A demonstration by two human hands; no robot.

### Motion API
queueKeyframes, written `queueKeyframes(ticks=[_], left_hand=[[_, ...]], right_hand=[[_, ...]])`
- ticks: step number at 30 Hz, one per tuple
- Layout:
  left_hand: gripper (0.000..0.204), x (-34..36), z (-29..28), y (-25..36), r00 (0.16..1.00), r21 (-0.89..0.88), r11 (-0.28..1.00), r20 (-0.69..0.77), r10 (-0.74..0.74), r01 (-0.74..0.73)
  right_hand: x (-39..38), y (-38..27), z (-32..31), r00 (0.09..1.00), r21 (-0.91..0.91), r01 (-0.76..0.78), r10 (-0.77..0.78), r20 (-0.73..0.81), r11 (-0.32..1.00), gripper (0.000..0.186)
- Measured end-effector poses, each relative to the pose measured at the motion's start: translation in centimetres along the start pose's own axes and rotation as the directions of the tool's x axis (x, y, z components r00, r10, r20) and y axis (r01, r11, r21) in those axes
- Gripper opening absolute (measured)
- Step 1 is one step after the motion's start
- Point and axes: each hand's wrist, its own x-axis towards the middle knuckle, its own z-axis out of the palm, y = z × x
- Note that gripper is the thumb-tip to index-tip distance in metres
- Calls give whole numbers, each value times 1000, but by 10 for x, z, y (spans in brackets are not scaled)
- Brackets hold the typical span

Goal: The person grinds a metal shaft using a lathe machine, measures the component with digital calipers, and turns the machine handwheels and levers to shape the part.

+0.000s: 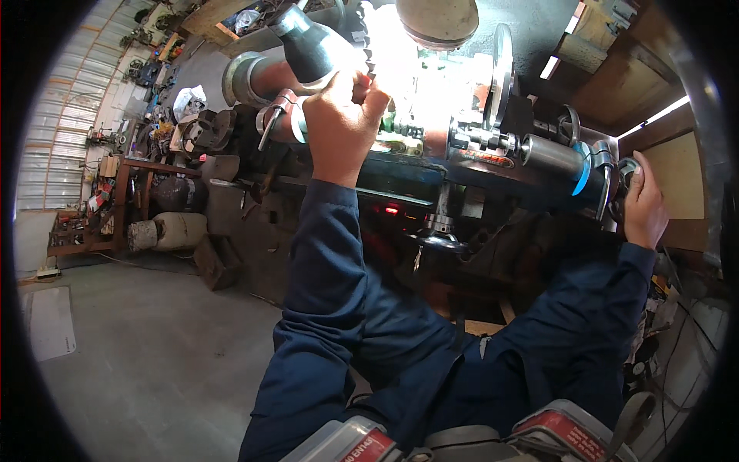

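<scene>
The handwheel (626, 168) stands nearly edge-on at the machine's (531, 184) right end, long axis upright, my right hand (647, 206) gripping its rim; my left hand (344, 119) is raised, its grip unreadable in glare

You look through the left camera of the pair on your head, upright and facing down and forward. Nearest, your mask (556, 431) shows at the bottom; your left hand (345, 123) and right hand (645, 204) appear near, with the machine (385, 171); the floor (165, 362) lies farther off. The fisheye bends the wall (58, 154) within a dark round rim.
</scene>
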Motion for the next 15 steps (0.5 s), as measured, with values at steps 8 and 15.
queueKeyframes(ticks=[8, 15], left_hand=[[28, -4, -40, -72, 856, 31, 914, -366, -366, 404], [39, -13, -43, -137, 895, -153, 883, 139, -424, 443]], right_hand=[[47, 16, 3, 931, 22, -11, 2, 365, 1000, 33], [85, 30, 15, 775, 237, -72, -95, 625, 969, 26]])
